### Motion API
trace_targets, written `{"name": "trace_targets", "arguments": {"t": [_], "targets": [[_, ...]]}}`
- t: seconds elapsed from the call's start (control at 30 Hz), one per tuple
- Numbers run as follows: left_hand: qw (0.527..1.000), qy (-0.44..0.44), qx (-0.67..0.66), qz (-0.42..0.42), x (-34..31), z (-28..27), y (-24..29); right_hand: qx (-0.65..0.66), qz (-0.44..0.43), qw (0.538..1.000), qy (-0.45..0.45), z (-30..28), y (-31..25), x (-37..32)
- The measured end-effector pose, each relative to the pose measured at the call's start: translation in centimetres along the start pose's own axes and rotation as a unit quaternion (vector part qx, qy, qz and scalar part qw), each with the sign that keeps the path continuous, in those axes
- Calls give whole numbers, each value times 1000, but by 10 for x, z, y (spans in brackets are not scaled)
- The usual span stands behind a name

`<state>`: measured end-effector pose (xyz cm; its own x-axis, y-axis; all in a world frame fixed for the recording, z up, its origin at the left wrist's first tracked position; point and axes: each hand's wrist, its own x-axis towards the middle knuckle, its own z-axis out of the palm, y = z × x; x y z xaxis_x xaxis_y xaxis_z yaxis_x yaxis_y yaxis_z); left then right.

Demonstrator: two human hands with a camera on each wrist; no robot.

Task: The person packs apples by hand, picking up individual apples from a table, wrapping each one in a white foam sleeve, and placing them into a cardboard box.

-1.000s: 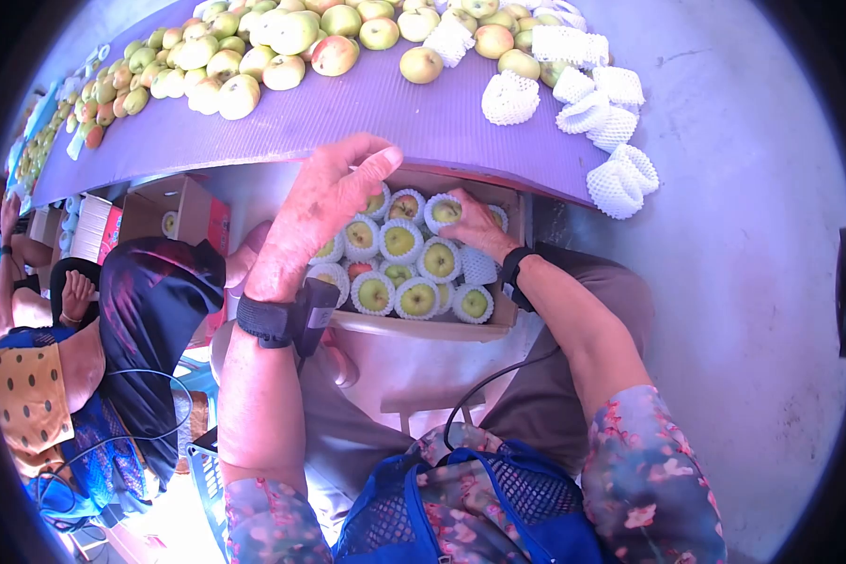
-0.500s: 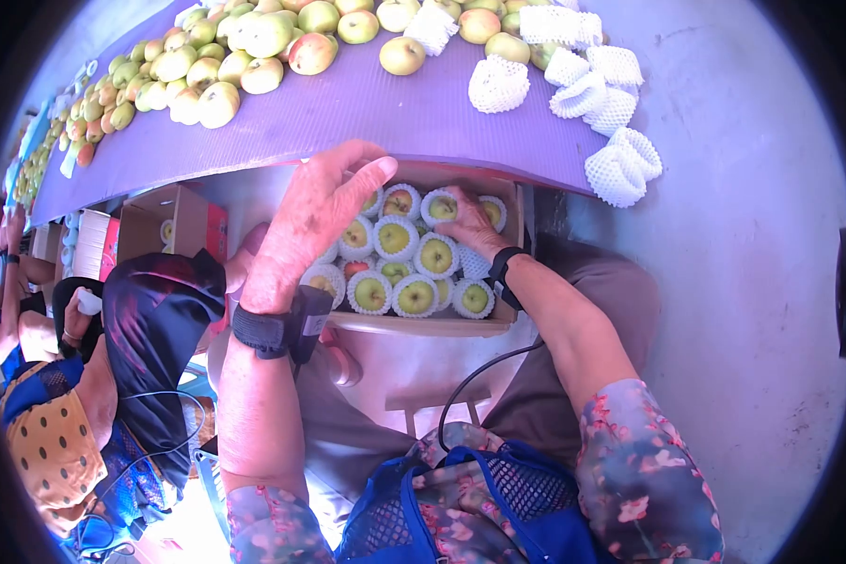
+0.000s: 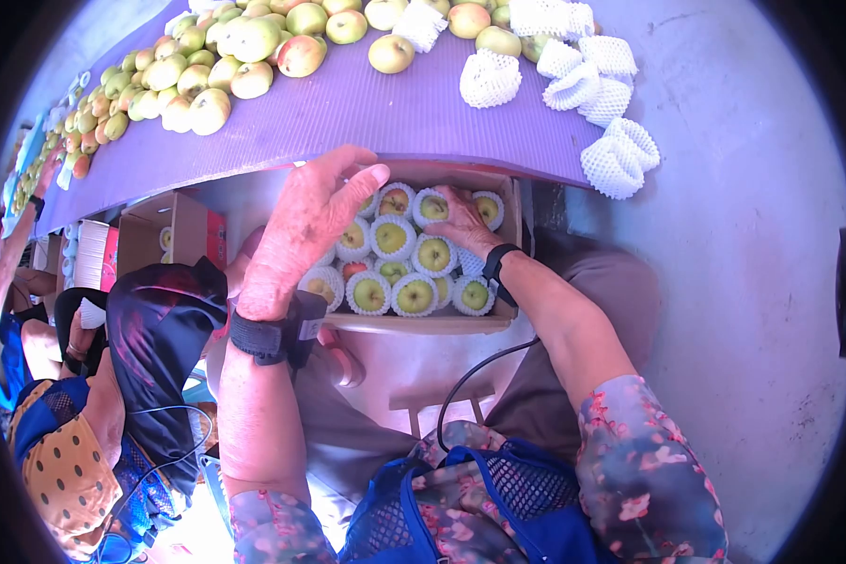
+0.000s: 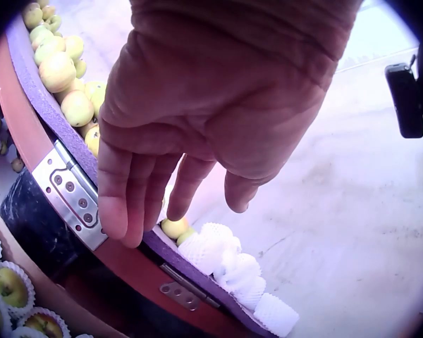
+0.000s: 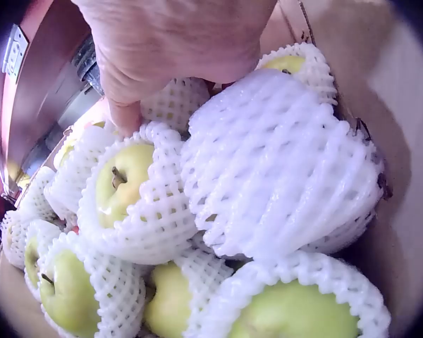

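A cardboard box (image 3: 423, 324) holds several green apples in white foam nets. At its far right part my right hand (image 3: 463, 221) grips one netted apple (image 3: 431, 208) from above, fingers curled round its side. The right wrist view shows that hand (image 5: 176, 42) over a foam net (image 5: 173, 104), mostly covered by the fingers. Beside it lie a netted apple (image 5: 123, 184) and a large foam net (image 5: 282, 165) whose contents are hidden. My left hand (image 3: 312, 214) hangs over the box's left side near the table edge, fingers loosely bent, holding nothing; the left wrist view shows its bare palm (image 4: 211, 105).
Above the box, a purple-covered table (image 3: 348, 113) carries a heap of loose apples (image 3: 254, 42) and several foam nets (image 3: 616, 160) at its right end. At left sits another person (image 3: 75, 461) with a foam net (image 3: 91, 313) in one hand, near another cardboard box (image 3: 150, 226).
My right hand has shifted slightly left with its grip on the apple, and a netted apple to its right shows more. My left hand stays put. The other person now holds a foam net.
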<state>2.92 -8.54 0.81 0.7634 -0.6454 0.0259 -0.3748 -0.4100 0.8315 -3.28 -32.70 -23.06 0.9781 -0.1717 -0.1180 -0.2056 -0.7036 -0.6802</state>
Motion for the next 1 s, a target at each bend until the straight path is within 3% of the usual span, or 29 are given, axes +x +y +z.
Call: {"name": "trace_targets", "arguments": {"t": [0.7,0.9,1.0], "targets": [[993,1,110,43,-2,1,-1,-41,-25,998,-31,-5,1,2],[990,-3,127,60,-5,-1,-6,-125,-86,988,14,-6,-15,5],[990,-8,127,58,-6,0,-8,-170,-107,979,-26,-3,-26,3]]}}
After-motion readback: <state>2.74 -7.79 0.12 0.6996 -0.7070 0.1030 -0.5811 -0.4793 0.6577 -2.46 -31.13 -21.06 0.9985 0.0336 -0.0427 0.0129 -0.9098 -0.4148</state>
